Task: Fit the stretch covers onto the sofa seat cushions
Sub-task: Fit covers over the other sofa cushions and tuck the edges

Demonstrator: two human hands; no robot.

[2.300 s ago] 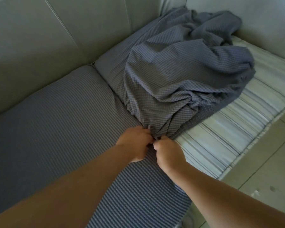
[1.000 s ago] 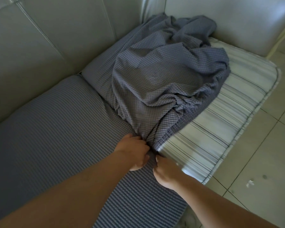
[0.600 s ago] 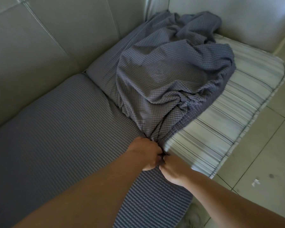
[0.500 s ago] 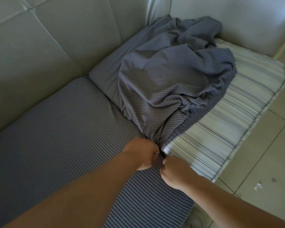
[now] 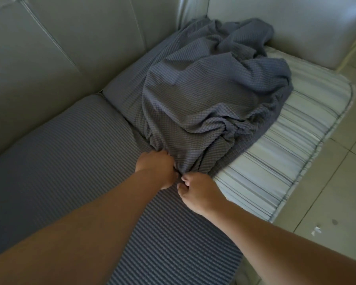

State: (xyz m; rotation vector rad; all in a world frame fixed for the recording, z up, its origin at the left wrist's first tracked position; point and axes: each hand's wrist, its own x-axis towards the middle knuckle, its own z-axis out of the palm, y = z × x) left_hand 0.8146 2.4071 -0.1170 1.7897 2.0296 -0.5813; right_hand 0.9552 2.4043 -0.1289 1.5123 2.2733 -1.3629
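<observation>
Where covered cushion (image 5: 66,161) meets striped cushion (image 5: 286,161), left hand (image 5: 157,168) and right hand (image 5: 197,191) apparently both pinching bunched cover (image 5: 203,112).

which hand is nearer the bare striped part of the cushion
Right. The right hand pinches the grey cover beside the striped cushion. The left hand grips the cover farther off, over the covered cushion.

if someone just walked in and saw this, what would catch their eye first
Most likely the bunched grey stretch cover, heaped in the sofa's far corner on the striped seat cushion, whose pale front half is still bare. Next, the left hand and right hand, close together at the near edge of that heap, both gripping its gathered hem. Beside them on the left lies the covered cushion, smooth and grey.
</observation>
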